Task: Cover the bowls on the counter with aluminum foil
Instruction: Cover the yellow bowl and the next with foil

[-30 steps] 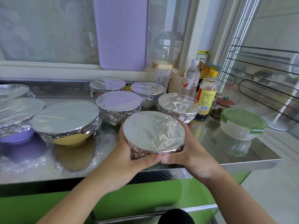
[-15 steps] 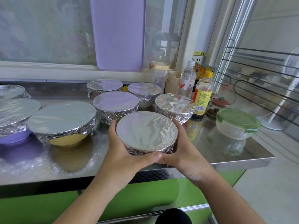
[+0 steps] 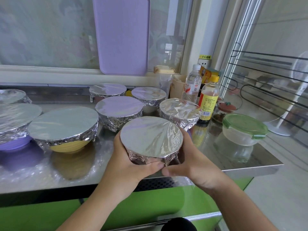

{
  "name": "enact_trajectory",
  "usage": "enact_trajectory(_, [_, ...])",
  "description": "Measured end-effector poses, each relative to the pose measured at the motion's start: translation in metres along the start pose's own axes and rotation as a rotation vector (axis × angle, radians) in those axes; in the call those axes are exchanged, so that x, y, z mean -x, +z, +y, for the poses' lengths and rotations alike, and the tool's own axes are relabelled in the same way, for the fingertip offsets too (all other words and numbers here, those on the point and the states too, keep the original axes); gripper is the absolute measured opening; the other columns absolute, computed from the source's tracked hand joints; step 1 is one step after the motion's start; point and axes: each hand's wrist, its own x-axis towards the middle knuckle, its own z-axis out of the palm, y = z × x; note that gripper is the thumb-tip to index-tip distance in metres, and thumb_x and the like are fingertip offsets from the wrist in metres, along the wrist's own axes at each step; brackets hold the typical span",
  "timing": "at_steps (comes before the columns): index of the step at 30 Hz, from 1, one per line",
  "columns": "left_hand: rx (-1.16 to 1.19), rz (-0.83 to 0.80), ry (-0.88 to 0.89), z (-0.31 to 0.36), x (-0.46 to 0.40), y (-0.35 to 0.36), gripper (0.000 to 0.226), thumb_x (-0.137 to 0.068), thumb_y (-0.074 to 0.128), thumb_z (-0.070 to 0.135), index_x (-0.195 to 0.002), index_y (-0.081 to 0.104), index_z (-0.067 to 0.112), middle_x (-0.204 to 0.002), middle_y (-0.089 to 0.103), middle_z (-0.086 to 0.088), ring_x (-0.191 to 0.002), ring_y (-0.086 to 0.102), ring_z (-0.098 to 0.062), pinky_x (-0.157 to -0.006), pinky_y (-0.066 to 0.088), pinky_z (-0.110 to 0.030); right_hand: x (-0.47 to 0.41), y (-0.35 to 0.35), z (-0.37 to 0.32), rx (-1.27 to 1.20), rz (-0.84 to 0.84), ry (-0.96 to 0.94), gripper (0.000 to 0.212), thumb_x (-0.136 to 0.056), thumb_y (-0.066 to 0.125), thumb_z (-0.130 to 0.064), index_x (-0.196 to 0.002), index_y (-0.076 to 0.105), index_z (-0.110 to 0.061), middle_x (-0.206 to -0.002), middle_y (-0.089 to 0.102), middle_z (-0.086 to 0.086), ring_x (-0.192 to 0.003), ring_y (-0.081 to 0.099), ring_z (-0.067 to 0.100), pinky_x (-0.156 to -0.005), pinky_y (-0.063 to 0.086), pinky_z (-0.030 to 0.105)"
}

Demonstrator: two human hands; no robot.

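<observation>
Eight round foil-covered bowls stand on the steel counter (image 3: 236, 157). The left hand (image 3: 126, 162) and right hand (image 3: 195, 165) clasp the nearest foil-covered bowl (image 3: 150, 138) at the counter's front edge.

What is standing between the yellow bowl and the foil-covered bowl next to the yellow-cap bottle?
In the head view, another foil-covered bowl stands between the yellow bowl and the bowl by the bottle.

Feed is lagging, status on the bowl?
Left hand and right hand cup the foil-covered bowl. Foil crimped round rim. Counter around it open.
</observation>
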Motion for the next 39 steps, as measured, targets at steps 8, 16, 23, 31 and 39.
enact_trajectory(8, [-0.049,-0.018,-0.072,0.020,0.001,-0.009,0.143,-0.055,0.103,0.037,-0.160,0.007,0.047,-0.132,0.038,0.047,-0.108,0.031,0.042,-0.091,0.035,0.000,-0.012,-0.016,-0.009,-0.102,-0.024,-0.045,0.099,-0.071,0.092,-0.005,-0.153,0.040,-0.024,-0.151,0.058,0.006,-0.144,0.052,0.028,-0.123,0.036,0.058])
enact_trajectory(16, [0.037,-0.020,0.014,0.017,0.000,0.004,0.122,-0.049,0.104,0.020,-0.148,0.034,0.032,-0.131,0.060,0.027,-0.119,0.056,0.014,-0.094,0.047,-0.007,-0.012,-0.008,0.000,-0.088,0.071,-0.047,0.115,-0.055,0.104,-0.042,-0.153,0.045,-0.029,-0.148,0.062,0.000,-0.141,0.056,0.021,-0.118,0.042,0.053])
enact_trajectory(23, [-0.026,-0.061,0.047,0.002,-0.002,-0.007,0.134,-0.045,0.108,0.031,-0.151,0.026,0.041,-0.132,0.053,0.039,-0.129,0.050,0.013,-0.106,0.044,-0.020,-0.010,-0.016,0.006,0.000,-0.007,0.003,0.098,-0.069,0.091,0.004,-0.152,0.046,-0.021,-0.143,0.065,0.005,-0.136,0.060,0.025,-0.116,0.046,0.054])
enact_trajectory(31, [-0.079,-0.107,0.081,0.006,-0.003,-0.010,0.119,-0.049,0.108,0.036,-0.148,0.040,0.038,-0.141,0.059,0.022,-0.132,0.056,-0.002,-0.111,0.048,-0.040,-0.010,-0.005,0.010,-0.029,0.026,0.013,0.103,-0.066,0.095,-0.013,-0.151,0.040,-0.029,-0.144,0.063,-0.006,-0.139,0.056,0.017,-0.119,0.044,0.049])
enact_trajectory(39, [-0.110,-0.109,0.010,0.012,0.001,-0.019,0.113,-0.050,0.105,0.030,-0.142,0.041,0.046,-0.131,0.059,0.035,-0.122,0.055,0.014,-0.098,0.046,-0.013,-0.009,-0.006,0.007,-0.031,-0.014,0.016,0.101,-0.068,0.095,-0.014,-0.154,0.041,-0.027,-0.146,0.063,-0.003,-0.139,0.057,0.019,-0.118,0.045,0.046])
